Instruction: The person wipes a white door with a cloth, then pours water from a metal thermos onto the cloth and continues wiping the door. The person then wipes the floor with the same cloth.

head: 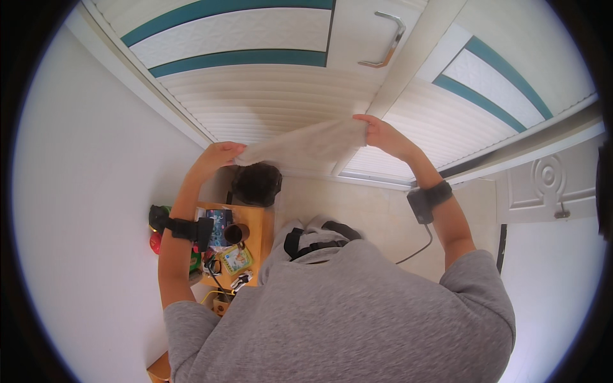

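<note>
A beige cloth [306, 143] hangs stretched in the air between my two hands, in front of the ribbed lower part of a sliding door [268, 95]. My left hand [221, 157] pinches its left end between thumb and fingers. At the upper right corner of the cloth, my right hand [378, 136] grips the edge, with the index finger lying along the top. The right end is higher and wider than the left. Below the cloth's left end is a black plastic-like bag or bin [257, 184], whose exact kind I cannot tell.
A small wooden table [261, 230] at the left bears a dark mug [236, 234], a picture booklet [237, 259] and other small items. A white wall runs along the left. The metal door handle [392, 40] juts out at the top. A cable [428, 239] hangs from my right forearm's strapped device.
</note>
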Demonstrator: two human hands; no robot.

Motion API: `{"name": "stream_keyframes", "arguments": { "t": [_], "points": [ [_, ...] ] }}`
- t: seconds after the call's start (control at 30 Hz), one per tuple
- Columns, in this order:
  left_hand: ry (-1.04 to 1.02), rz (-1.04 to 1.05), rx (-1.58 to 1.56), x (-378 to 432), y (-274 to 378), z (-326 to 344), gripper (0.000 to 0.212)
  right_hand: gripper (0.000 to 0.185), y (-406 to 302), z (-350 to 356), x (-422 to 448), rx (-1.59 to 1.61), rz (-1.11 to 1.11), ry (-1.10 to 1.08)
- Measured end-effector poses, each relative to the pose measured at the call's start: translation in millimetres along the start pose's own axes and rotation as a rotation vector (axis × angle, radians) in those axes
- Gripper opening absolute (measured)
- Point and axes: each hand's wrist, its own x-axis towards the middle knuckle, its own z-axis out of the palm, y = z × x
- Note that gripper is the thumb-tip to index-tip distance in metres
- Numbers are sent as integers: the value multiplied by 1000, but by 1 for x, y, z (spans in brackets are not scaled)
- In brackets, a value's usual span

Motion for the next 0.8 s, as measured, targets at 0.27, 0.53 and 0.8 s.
{"name": "stream_keyframes", "arguments": {
  "t": [0.27, 0.53, 0.8],
  "points": [
    [-119, 327, 266, -30, 21, -24, 27, 25, -71, -13, -32, -645, -39, 97],
    [-27, 200, -699, 1, -1, -7, 69, 44, -2, -8, 56, -448, -154, 103],
    [-410, -304, -880, -7, -127, 51, 59, 52, 119, 27, 31, 661, 584, -72]
  ]
}}
